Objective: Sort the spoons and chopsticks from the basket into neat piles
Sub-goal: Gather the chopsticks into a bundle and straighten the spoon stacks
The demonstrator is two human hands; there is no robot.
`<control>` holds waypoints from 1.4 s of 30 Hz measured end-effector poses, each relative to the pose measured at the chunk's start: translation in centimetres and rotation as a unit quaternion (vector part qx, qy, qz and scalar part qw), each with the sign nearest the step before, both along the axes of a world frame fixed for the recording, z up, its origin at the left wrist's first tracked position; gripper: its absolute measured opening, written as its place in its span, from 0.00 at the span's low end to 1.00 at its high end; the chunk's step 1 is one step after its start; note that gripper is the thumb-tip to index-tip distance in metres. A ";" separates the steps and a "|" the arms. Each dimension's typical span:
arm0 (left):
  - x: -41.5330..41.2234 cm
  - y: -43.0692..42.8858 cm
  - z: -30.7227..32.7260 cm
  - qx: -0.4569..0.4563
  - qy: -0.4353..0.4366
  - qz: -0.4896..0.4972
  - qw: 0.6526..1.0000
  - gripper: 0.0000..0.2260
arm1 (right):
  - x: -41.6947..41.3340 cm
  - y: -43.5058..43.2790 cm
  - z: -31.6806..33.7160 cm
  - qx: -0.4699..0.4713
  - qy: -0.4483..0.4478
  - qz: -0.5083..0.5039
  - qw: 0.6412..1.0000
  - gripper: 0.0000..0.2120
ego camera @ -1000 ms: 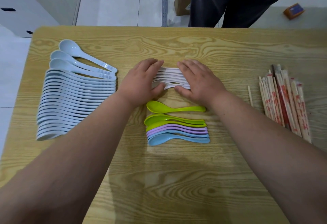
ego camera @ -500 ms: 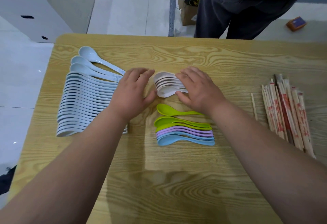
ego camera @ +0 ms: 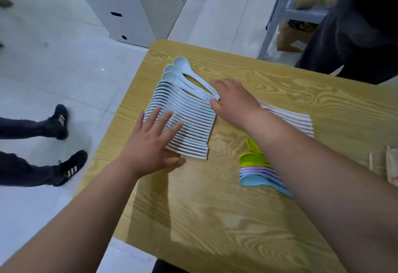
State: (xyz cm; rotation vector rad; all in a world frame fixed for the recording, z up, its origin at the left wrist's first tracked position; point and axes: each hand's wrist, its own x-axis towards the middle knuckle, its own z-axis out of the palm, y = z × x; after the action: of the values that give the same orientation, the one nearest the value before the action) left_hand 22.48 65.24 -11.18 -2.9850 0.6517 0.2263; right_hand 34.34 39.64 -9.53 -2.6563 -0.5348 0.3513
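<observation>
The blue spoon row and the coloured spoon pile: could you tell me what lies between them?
Only bare table lies there, as the head view shows.

A wood-grain table point(ego camera: 215, 218) stands on a white tiled floor point(ego camera: 53, 68). To the left are two legs in black striped sneakers point(ego camera: 73, 167). Beyond are a white cabinet point(ego camera: 129, 3), a metal shelf point(ego camera: 277, 14) holding what may be boxes, and a dark-clothed bystander point(ego camera: 355, 35).

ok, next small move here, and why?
Probably nudge the three far pale blue plastic spoons into the row with the right hand: they splay out of line, while the left hand rests on the bowl ends.
</observation>
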 end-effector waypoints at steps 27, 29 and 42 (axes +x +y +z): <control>3.1 2.8 -2.6 -0.074 -0.029 -0.076 0.994 0.33 | 5.8 9.7 -2.9 0.000 0.046 -0.108 0.993 0.13; 3.1 2.8 -2.7 -0.077 -0.027 -0.077 0.994 0.33 | 6.2 10.5 -2.5 -0.035 0.054 -0.070 0.995 0.18; 3.0 3.0 -2.6 -0.071 -0.001 -0.071 0.995 0.33 | 6.4 12.1 -3.2 0.092 0.074 -0.096 0.988 0.12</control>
State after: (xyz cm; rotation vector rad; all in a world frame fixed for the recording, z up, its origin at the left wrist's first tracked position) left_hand 25.48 68.19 -13.75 -3.0543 0.9123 0.1756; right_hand 40.75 51.72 -12.72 -2.4544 -0.2487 0.4167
